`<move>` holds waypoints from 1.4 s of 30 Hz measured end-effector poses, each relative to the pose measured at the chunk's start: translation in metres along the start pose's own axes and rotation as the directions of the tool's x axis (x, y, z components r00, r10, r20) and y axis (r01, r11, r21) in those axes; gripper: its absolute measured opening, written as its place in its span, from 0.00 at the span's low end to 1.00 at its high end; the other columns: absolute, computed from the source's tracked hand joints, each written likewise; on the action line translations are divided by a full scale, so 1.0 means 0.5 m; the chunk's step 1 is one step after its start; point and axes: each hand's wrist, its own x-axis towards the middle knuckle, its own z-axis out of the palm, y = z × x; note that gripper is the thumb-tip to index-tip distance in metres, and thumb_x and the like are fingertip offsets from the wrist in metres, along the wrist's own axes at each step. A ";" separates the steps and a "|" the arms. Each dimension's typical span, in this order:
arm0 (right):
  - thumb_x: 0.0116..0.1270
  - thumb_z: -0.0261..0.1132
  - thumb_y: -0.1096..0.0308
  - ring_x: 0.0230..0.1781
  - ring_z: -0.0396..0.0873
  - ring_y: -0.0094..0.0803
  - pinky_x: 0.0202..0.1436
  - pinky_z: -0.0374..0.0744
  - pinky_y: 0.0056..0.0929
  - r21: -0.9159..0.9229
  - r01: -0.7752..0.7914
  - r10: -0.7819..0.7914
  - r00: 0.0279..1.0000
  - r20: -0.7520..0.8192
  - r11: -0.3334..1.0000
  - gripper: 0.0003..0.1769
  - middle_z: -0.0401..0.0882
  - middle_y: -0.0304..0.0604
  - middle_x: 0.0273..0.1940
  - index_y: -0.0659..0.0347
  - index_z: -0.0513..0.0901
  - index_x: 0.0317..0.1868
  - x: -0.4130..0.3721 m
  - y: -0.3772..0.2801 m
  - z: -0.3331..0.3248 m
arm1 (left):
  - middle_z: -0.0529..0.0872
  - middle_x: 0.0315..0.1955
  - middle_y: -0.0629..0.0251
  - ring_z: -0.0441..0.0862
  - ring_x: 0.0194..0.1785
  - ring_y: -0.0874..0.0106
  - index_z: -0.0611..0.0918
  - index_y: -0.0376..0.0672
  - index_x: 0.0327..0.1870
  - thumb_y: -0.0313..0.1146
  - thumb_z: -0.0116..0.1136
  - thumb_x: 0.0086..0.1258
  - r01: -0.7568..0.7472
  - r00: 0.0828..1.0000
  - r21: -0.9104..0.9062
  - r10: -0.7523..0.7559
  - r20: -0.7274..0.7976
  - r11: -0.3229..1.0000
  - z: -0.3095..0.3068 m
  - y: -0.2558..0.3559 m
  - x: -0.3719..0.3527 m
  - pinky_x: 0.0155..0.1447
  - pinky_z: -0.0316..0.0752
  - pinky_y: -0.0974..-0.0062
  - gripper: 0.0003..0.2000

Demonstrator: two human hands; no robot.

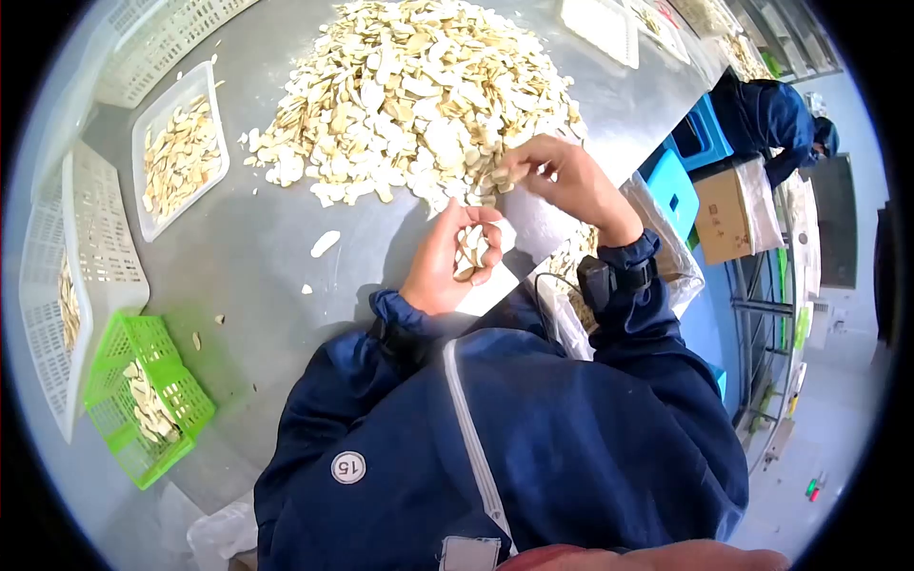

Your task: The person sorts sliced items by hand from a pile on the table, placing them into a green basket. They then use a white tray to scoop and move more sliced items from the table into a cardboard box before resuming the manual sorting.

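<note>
A large heap of pale, flat dried slices (428, 86) lies on the metal table. At its near edge, my left hand (438, 262) is curled around several of these slices (470, 249), palm partly turned up. To its right, my right hand (576, 186) has thumb and fingers pinched together at the heap's edge, with what looks like a slice (511, 175) between the tips. One loose slice (325, 244) rests on the table left of my left hand.
On the left are a clear tray of slices (222, 143), white perforated baskets (109, 214) and a green basket (176, 371) holding slices. More slices (571, 262) lie in a lined container below my right forearm. A co-worker (771, 114) bends near a cardboard box (728, 217) and blue stools (674, 195).
</note>
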 end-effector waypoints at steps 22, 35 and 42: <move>0.80 0.67 0.62 0.40 0.87 0.27 0.47 0.83 0.29 0.244 -0.169 0.217 0.958 -0.187 0.955 0.17 0.91 0.42 0.43 0.62 0.87 0.61 -0.006 0.011 0.052 | 0.89 0.49 0.61 0.87 0.51 0.67 0.76 0.38 0.73 0.61 0.38 0.88 -0.062 0.992 -0.066 0.054 -0.110 0.996 0.020 0.008 0.000 0.38 0.80 0.77 0.34; 0.70 0.71 0.68 0.43 0.88 0.44 0.48 0.85 0.38 -0.423 0.106 -0.207 0.958 -0.199 0.900 0.09 0.89 0.43 0.43 0.55 0.92 0.48 0.040 0.037 0.092 | 0.84 0.43 0.64 0.81 0.40 0.75 0.81 0.45 0.52 0.38 0.52 0.84 -0.071 0.997 0.122 0.073 -0.017 0.990 -0.024 -0.010 0.001 0.33 0.70 0.80 0.09; 0.70 0.70 0.62 0.40 0.87 0.46 0.43 0.85 0.41 -0.392 0.084 -0.227 0.915 -0.335 0.916 0.08 0.87 0.41 0.39 0.52 0.90 0.46 0.104 -0.027 0.138 | 0.85 0.42 0.66 0.81 0.39 0.75 0.80 0.45 0.52 0.35 0.54 0.81 -0.097 0.995 0.220 0.099 -0.002 0.971 -0.026 -0.014 0.007 0.32 0.71 0.79 0.07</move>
